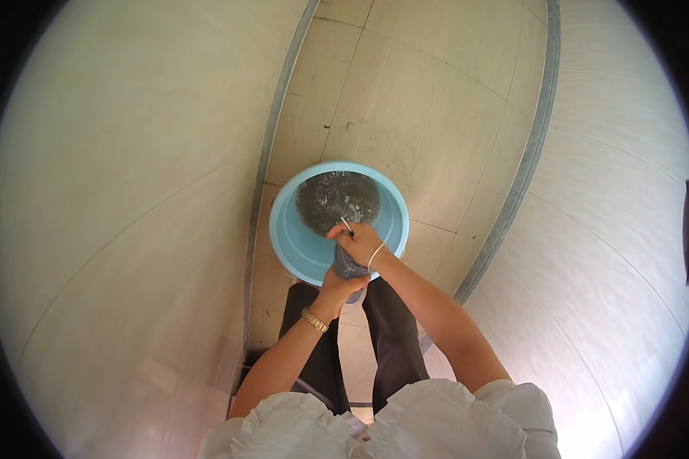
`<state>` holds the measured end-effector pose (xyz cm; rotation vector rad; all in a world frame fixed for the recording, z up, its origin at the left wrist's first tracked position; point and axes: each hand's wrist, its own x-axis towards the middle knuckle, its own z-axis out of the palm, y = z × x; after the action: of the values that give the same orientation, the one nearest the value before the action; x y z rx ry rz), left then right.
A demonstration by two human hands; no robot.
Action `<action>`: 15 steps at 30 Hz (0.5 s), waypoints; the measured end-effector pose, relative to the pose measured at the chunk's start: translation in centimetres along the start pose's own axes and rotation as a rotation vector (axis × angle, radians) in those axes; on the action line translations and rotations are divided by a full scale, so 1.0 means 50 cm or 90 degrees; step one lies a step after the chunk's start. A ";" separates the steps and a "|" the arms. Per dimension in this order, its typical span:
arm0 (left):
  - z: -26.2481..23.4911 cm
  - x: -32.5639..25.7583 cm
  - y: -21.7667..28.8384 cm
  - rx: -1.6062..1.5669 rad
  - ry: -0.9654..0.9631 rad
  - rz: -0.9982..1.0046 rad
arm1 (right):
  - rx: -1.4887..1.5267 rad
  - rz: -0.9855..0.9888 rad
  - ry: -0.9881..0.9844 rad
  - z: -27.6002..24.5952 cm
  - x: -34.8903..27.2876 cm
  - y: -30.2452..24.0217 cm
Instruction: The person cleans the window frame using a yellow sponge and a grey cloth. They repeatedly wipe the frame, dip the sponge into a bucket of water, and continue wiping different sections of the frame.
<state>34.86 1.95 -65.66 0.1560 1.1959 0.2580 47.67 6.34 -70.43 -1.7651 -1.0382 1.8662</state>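
A dark grey cloth (349, 265) is bunched lengthwise between my two hands, over the near rim of a light blue basin (285, 233). My right hand (360, 243) is closed round its far end, above the inside of the basin. Closer to me, my left hand (340, 288) grips the lower part, and a bit of cloth sticks out beneath it. Murky dark water (337, 200) with bright reflections lies in the basin. A small thin white piece shows at my right fingers; I cannot tell what it is.
Pale wood-look floor tiles (429, 99) surround the basin. Smooth light wall panels rise on the left (153, 191) and right (589, 229), with grey strips along their bottoms. My legs in dark trousers (394, 336) stand close behind the basin.
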 end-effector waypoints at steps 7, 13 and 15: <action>-0.005 0.067 -0.099 0.226 0.235 0.169 | -0.047 0.065 0.129 0.045 0.016 0.066; 0.013 0.052 -0.095 0.389 0.328 0.152 | -0.121 0.133 0.178 0.070 0.008 0.072; 0.018 0.046 -0.096 0.430 0.354 0.164 | -0.126 0.141 0.207 0.075 0.005 0.064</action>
<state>37.03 -2.00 -68.63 0.8760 1.7873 0.1123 44.69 3.43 -73.14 -2.2888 -0.9606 1.5591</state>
